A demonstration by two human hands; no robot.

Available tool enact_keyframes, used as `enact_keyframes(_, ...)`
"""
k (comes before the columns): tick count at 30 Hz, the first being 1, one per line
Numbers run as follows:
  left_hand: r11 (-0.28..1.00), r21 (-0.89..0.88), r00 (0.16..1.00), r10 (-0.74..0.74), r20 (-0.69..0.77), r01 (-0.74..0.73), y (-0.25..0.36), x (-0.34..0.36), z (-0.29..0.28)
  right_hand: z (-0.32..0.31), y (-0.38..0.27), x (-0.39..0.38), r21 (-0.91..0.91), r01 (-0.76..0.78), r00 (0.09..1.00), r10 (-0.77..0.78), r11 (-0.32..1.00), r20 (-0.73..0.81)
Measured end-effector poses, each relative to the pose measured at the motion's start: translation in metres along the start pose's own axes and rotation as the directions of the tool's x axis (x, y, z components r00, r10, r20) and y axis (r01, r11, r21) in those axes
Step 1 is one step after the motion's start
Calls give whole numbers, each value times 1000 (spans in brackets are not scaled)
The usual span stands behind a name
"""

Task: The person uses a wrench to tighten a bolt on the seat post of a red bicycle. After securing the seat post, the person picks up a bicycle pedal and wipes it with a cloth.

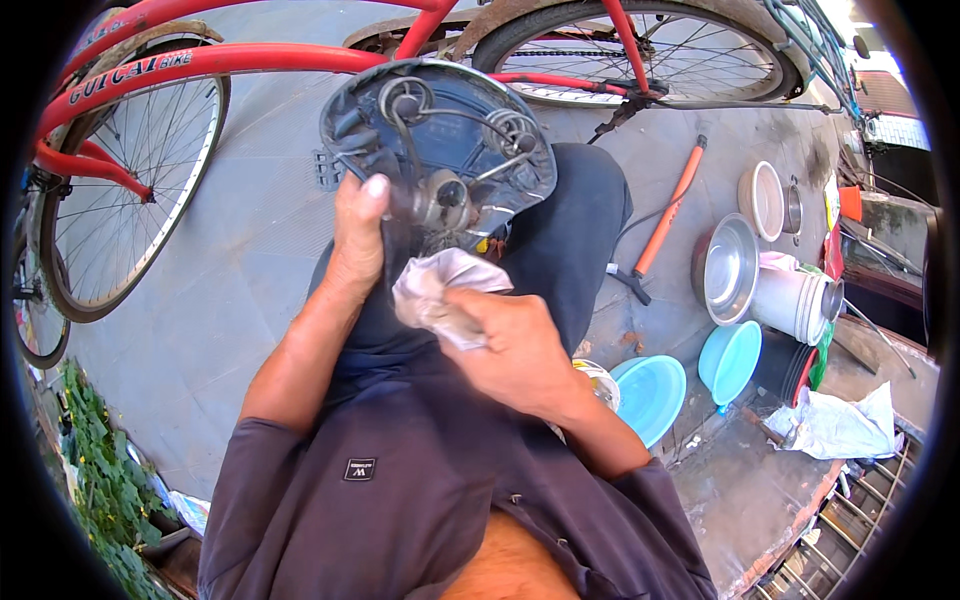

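Note:
A black bicycle saddle is turned underside up over my knees, its coil springs and metal clamp showing. My left hand grips it along its left side, thumb up; the fingers beneath are hidden. A crumpled pale pink cloth is bunched in my right hand, just below the clamp. The cloth reaches the saddle's narrow near part, which is blurred; whether the two touch I cannot tell.
A red bicycle stands across the far side. On the right lie an orange floor pump, a metal basin, blue basins and a white bucket. Green plants grow at lower left.

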State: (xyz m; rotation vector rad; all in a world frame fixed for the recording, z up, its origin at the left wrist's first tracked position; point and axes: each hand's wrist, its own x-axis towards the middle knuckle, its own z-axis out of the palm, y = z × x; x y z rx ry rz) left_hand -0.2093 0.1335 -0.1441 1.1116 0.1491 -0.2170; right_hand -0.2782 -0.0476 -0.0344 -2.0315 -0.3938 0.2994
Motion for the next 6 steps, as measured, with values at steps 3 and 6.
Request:
enact_keyframes(3, 986, -100, 991, -131, 19, 132, 23, -5, 15, -26, 2, -8, 309, -206, 911, 297, 928, -285)
enact_keyframes(6, 987, -111, 992, -123, -18, 120, 28, -5, 21, -48, 1, -2, 404, -214, 821, 388, 890, -420)
